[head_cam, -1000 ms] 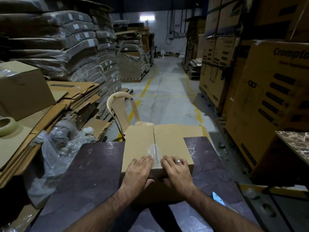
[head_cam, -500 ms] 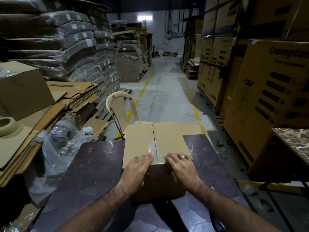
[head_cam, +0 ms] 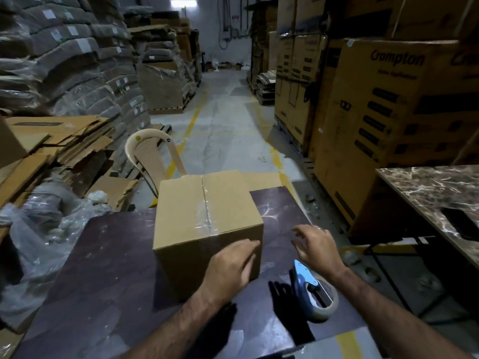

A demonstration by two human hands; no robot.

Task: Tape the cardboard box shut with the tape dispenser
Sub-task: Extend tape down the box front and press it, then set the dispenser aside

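Since the earlier frames both hands are lifted off the top seam: the left hand is now laid flat against the near right corner of the cardboard box, and the right hand is swung out to the right, clear of the box. The box is seen more from its near face and corner, so it is likely turned or slid leftward on the dark table. A strip of clear tape is seen along the centre seam and folded over the near edge, so the top closure is judged mostly done. The left hand is open, fingers spread, pressing the side, probably to steady or rotate the box. The right hand is open and empty, fingers curled loosely, hovering above the table just beyond the blue tape dispenser, which is left lying near the table's right edge, within easy reach for another pass. A beige plastic chair is set behind the box.
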